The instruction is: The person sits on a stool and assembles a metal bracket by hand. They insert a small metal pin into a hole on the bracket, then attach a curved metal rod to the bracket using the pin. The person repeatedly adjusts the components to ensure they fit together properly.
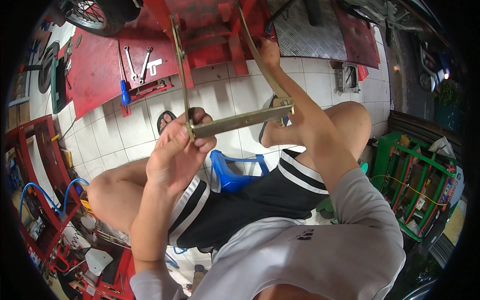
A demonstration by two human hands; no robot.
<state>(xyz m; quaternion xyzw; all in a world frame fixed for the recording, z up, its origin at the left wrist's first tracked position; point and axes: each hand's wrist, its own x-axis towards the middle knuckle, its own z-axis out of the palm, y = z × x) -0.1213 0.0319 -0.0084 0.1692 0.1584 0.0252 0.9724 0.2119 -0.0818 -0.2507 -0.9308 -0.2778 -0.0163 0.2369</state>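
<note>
A brassy metal U-shaped bracket (245, 120) spans the space in front of me, its crossbar nearest me and its two long arms reaching the red metal frame (205, 37) ahead. My left hand (177, 142) is closed around the crossbar's left corner, thumb on the near side. Farther off, my right hand (270, 53) is beside the bracket's right arm, at the edge of the red frame. Its fingers look curled, and what they hold, if anything, is hidden.
On the red lift platform (97, 75) lie two wrenches (131, 64) and a blue-handled screwdriver (125, 92). A blue plastic stool (235, 182) is below me. A green rack (415, 185) stands right; a red frame stand (47, 150) stands left. A wheel (92, 17) is upper left.
</note>
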